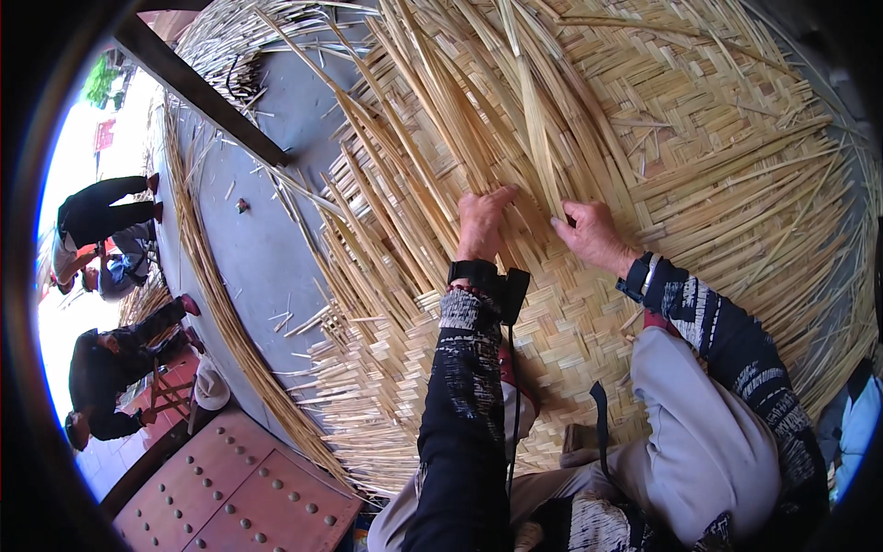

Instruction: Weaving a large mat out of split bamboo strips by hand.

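A broad mat of woven pale straw-coloured strips lies beneath me, with long loose strips fanning upward across it. My left hand grips several of these strips near the middle, its index finger reaching over them to the right. Just right of it, my right hand has its fingers curled at the lower end of a flat pale strip, thumb pointing left. Both sleeves are dark with pale patterning, and my grey-trousered knee is bent on the mat below the right hand.
Grey floor shows left of the mat, with a bundle of long strips along it. A dark beam crosses the upper left. Several people are at the left, beside a folding stool. A pink studded panel lies lower left.
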The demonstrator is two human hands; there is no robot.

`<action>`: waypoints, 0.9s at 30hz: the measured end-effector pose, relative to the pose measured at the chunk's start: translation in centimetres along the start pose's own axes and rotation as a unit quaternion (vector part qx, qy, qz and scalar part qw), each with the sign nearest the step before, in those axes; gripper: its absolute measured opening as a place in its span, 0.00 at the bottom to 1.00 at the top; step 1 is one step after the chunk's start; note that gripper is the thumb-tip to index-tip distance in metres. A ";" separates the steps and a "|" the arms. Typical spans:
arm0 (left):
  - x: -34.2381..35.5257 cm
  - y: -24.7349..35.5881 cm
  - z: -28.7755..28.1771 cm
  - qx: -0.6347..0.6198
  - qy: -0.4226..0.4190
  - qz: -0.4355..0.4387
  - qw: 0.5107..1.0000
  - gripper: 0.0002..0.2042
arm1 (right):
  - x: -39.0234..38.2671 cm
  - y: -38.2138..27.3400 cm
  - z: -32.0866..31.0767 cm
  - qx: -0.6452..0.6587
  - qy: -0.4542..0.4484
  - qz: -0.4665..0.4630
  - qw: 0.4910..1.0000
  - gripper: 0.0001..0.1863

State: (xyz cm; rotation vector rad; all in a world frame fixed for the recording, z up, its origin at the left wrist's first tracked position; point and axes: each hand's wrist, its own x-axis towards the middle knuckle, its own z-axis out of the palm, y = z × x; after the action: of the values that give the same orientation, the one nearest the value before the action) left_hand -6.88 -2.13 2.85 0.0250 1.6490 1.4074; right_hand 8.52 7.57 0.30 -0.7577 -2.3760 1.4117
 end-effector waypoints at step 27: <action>-1.7 -1.7 -0.5 -0.466 -0.085 0.037 0.880 0.29 | 2.1 0.3 1.1 -0.105 -0.160 0.042 0.981 0.04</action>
State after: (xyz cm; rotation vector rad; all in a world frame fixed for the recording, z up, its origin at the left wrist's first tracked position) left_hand -5.36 -3.99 2.55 -0.3334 0.7007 2.0615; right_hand 6.38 8.06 -0.59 -0.7366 -2.8057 1.4215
